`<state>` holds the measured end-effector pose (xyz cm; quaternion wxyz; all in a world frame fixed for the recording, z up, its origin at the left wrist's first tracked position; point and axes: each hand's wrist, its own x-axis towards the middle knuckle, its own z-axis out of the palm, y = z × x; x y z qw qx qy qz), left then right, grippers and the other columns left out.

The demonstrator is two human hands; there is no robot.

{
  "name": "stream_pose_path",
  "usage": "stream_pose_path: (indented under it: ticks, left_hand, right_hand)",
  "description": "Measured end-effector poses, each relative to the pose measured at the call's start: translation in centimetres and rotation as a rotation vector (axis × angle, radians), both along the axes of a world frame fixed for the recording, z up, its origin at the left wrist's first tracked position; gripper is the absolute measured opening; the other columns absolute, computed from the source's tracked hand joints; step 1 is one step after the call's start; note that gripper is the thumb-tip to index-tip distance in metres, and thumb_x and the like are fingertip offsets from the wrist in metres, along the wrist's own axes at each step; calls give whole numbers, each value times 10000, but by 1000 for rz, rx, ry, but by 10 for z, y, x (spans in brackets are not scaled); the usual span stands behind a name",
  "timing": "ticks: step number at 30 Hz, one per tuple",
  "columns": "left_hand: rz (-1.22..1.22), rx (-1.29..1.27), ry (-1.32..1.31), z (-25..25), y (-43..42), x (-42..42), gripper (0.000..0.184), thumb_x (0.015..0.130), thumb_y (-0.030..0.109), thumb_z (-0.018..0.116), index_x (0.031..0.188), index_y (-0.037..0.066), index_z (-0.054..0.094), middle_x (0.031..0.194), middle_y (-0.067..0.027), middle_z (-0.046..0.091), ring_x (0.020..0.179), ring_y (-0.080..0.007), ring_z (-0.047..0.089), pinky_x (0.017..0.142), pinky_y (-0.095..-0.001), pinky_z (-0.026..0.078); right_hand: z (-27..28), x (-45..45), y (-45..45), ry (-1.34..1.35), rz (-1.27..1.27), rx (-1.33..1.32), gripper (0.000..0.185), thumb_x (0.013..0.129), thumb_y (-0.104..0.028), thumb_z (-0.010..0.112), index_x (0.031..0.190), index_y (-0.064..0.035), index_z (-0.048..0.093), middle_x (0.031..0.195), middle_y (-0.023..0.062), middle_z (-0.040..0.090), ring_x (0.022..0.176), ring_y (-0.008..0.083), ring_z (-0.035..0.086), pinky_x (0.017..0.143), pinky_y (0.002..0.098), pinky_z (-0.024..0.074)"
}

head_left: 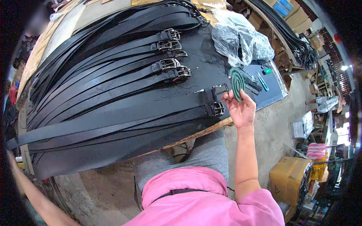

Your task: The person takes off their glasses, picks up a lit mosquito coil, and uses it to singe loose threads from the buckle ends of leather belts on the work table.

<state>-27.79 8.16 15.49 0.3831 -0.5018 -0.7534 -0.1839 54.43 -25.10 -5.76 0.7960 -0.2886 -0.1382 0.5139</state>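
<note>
A green spiral mosquito coil [237, 83] stands between the thumb and fingers of my right hand [242, 109], which is closed in a pinch at the coil's lower edge. Right beside those fingertips, belt buckles [218, 107] lie near the table's front edge, one prong close to the finger. From them, black belts [113, 126] run across to the far left. There my left arm [37, 197] reaches out beside the belt ends. My left hand [10, 156] is mostly lost in the dark rim of the view, its fingers hidden.
More black belts with metal buckles [175, 69] cover the table [203, 41]. Clear plastic bags [241, 37], a teal cutter [263, 81] and a small green item [266, 71] lie to the right. A cardboard box [288, 179] stands on the floor. Another person's arm shows at far right.
</note>
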Motion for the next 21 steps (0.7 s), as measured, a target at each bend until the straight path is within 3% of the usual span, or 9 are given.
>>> stream_pose_path:
  ticks: [2,3,5,8,13,16,21]
  left_hand:
    - [18,13,58,3,5,-19,241,857,136,609,1025,175,777,1028,-125,737,862,-326,691,779,-444,532]
    - [-229,77,279,0,5,-29,232,857,159,611,1014,193,779,1020,-102,735,906,-322,683,806,-444,529]
    - [-179,76,371,-12,11,-46,228,847,174,630,1021,199,775,1032,-90,731,965,-318,671,844,-437,522]
    - [-187,88,379,-20,6,-43,248,862,157,605,1067,180,743,1071,-99,713,992,-319,662,869,-432,512]
    - [-233,98,337,-32,6,-50,288,887,129,563,1145,148,688,1136,-116,683,1036,-319,645,911,-424,495]
    - [-259,106,317,-33,9,-62,314,901,113,537,1192,129,655,1175,-126,665,1062,-319,635,936,-420,485]
    - [-328,103,268,-46,28,-98,360,926,85,495,1270,98,600,1240,-142,635,1106,-320,619,978,-412,468]
  right_hand:
    - [-8,-1,-2,22,-18,-32,283,996,-215,523,985,48,628,914,161,646,966,309,584,959,414,447]
    - [-10,-1,-2,20,-24,-51,282,996,-215,523,984,47,628,911,159,647,967,310,586,958,412,447]
    - [-10,0,-1,-25,-8,-76,284,997,-217,524,988,44,635,914,155,655,971,305,590,940,404,456]
    - [-10,8,-4,26,42,-30,269,977,-168,537,1082,44,665,974,187,719,940,313,673,930,425,508]
    - [-9,18,-4,-62,-16,-89,248,965,-159,569,1096,30,663,1031,167,714,949,312,678,918,439,514]
    - [-8,10,-2,-145,-47,-168,288,980,-190,542,1038,69,654,960,196,691,959,319,651,924,419,508]
    - [-7,-1,-2,-138,-59,-153,261,966,-154,559,1111,46,641,998,208,701,941,314,663,939,447,502]
